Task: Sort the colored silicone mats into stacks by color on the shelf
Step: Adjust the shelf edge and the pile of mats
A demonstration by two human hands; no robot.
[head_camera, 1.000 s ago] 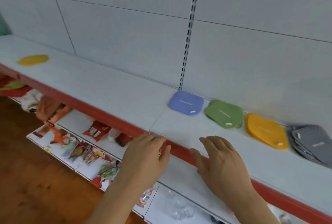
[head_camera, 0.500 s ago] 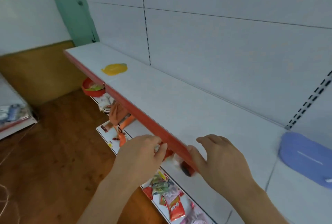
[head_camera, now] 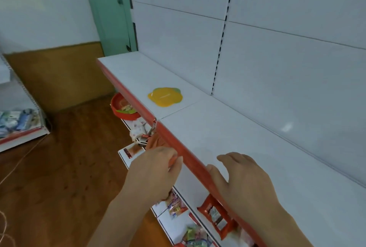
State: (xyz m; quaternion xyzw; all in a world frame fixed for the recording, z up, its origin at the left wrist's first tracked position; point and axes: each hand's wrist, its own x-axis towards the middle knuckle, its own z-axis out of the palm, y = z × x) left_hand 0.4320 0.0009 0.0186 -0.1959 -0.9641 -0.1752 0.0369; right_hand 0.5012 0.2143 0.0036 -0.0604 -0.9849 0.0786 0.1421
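A small pile of silicone mats [head_camera: 165, 97] lies on the white shelf [head_camera: 227, 139] toward its left end; a yellow mat is on top and a green edge shows beneath it. My left hand [head_camera: 156, 171] hovers just in front of the shelf's red front edge [head_camera: 190, 157], fingers loosely curled, holding nothing. My right hand [head_camera: 241, 179] is over the shelf at the red edge, fingers spread, empty. Both hands are well short of the mats. The sorted stacks further right are out of view.
Lower shelves under the red edge hold snack packets [head_camera: 215, 215] and a red bowl [head_camera: 123, 109]. A wooden floor [head_camera: 59, 157] lies to the left, with another low shelf [head_camera: 17, 125] at the far left. A green door frame [head_camera: 111, 10] stands behind the shelf's end.
My view has swung left along the shelf. The blue, green, orange and grey stacks have left the frame, and the yellow-topped pile has come closer. Both hands stayed empty at the red edge.
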